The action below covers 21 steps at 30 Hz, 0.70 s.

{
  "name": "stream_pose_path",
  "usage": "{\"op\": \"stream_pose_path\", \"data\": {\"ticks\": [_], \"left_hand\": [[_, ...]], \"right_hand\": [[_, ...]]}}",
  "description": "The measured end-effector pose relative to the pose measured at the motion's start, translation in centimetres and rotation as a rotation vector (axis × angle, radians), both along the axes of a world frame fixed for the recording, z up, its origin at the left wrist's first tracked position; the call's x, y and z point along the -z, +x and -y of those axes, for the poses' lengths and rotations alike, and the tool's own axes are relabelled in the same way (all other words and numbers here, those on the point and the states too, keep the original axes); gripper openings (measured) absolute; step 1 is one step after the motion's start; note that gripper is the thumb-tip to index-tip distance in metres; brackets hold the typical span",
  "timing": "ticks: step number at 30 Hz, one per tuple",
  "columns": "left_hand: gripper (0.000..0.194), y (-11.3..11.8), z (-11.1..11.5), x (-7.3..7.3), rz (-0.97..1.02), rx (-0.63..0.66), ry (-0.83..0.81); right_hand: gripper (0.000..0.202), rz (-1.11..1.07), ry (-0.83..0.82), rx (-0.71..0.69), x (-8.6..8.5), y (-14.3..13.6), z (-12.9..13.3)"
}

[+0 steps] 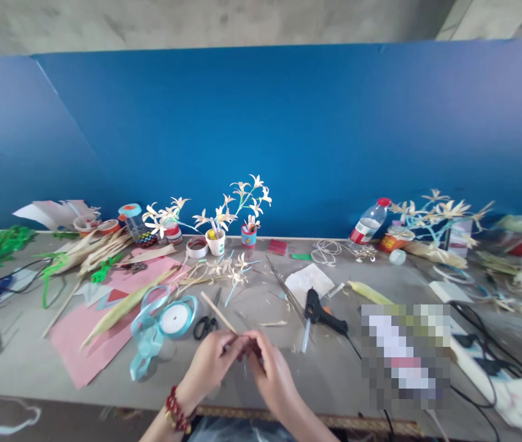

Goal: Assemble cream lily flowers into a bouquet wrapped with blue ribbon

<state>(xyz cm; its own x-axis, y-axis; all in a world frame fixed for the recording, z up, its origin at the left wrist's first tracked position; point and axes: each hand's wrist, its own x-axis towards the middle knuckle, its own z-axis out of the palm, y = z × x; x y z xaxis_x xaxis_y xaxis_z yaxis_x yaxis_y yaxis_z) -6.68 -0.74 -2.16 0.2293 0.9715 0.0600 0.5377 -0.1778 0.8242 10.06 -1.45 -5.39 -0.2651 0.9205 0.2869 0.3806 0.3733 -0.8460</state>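
Note:
Near the front edge of the grey table, my left hand and my right hand meet, fingertips pressed together. A thin pale stick slants up and left from my left fingers. Something small and dark reddish sits between the fingertips, too hidden to name. Black scissors lie just beyond my left hand. Left of them is a roll of light blue ribbon with loose loops. A black glue gun rests beyond my right hand, near a white paper piece.
Pale flowers stand in a white cup at the back, beside a small blue and red pot. Pink paper and husks lie left. A bottle, cables and a power strip are on the right. A blue partition rises behind.

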Motion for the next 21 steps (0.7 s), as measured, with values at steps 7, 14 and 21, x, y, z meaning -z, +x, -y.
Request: {"op": "stream_pose_path", "data": {"ticks": [7, 14, 21], "left_hand": [[0.031, -5.2, -0.9, 2.1, -0.169, -0.273, 0.087], [0.019, -5.1, 0.4, 0.4, -0.337, -0.378, 0.414], [0.04, -1.1, 1.3, -2.1, -0.095, 0.255, 0.313]], "right_hand": [[0.032, 0.156, -0.029, -0.193, -0.1, -4.7, -1.9], [0.018, 0.424, 0.132, -0.223, -2.6, -2.9, -2.1], [0.026, 0.174, 0.068, -0.432, -8.1, 3.6, -2.8]]}}
